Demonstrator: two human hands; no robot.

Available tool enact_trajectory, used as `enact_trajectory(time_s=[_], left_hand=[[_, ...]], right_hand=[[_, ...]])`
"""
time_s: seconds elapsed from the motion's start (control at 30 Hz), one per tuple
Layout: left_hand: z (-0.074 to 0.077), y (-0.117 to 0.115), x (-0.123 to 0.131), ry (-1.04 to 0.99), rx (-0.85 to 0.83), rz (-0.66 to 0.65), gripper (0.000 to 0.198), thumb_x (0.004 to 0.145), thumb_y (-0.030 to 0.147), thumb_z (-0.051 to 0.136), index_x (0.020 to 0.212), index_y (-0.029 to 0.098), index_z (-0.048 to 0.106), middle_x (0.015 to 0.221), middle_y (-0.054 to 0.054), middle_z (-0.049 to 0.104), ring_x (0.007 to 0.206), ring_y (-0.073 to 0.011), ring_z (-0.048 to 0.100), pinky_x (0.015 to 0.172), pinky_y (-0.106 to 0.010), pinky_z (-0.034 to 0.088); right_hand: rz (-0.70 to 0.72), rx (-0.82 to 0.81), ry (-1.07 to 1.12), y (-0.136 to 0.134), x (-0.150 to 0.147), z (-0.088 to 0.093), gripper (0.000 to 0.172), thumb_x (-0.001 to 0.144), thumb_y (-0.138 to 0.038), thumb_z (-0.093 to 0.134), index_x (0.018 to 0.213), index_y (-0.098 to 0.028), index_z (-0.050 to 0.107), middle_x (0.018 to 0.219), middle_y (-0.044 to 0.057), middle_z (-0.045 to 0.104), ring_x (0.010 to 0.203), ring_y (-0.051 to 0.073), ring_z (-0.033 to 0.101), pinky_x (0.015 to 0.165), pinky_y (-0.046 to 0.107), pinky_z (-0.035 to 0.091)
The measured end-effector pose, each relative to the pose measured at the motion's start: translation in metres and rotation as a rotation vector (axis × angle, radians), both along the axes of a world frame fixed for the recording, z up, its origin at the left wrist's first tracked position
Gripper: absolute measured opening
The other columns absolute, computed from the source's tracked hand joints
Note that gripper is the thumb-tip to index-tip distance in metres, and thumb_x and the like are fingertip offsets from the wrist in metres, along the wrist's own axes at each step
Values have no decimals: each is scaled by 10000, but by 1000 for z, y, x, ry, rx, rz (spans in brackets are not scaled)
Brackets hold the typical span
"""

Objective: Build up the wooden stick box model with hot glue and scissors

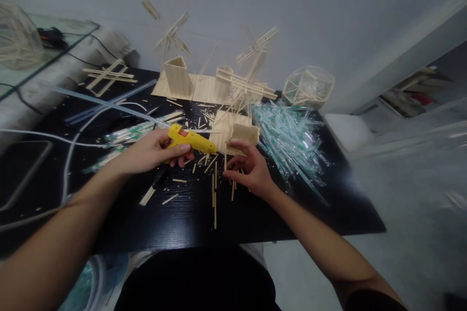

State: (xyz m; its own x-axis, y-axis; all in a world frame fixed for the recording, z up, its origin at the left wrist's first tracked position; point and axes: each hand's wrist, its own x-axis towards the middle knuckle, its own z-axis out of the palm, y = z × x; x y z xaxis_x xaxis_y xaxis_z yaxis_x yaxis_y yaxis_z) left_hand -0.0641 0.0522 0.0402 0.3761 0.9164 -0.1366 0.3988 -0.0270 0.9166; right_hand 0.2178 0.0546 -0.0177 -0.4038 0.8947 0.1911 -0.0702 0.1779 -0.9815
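My left hand point(153, 153) is wrapped around a yellow glue gun point(191, 140), its nozzle pointing right toward a thin wooden stick point(225, 158). My right hand point(250, 167) pinches that stick upright between thumb and fingers, just in front of a small wooden stick box point(242, 133) on a flat stick panel. Loose sticks point(214, 194) lie scattered on the black table point(255, 223) under both hands.
Stick-built windmill models point(175, 65) stand at the back, next to a stick cage shape point(308, 86) at the right. A heap of clear wrappers point(288, 141) lies right of my hands. Long glue rods and cables point(98, 107) cross the left side.
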Motion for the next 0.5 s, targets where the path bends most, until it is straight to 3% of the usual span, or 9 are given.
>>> enact_trajectory(time_s=[0.27, 0.5], left_hand=[[3, -3, 5, 175, 116, -70, 445, 981, 467, 502, 774, 129, 704, 526, 35, 512, 482, -75, 450, 472, -204, 309], [0, -2, 7, 173, 186, -75, 442, 960, 487, 517, 684, 175, 662, 527, 34, 511, 470, -88, 435, 456, -220, 303]], right_hand=[[23, -34, 57, 0, 0, 0, 684, 650, -267, 948, 1232, -273, 588, 1395, 99, 591, 802, 147, 720, 567, 234, 557], [44, -46, 62, 0, 0, 0, 699, 635, -246, 955, 1227, -276, 585, 1401, 97, 589, 800, 145, 721, 570, 241, 567]])
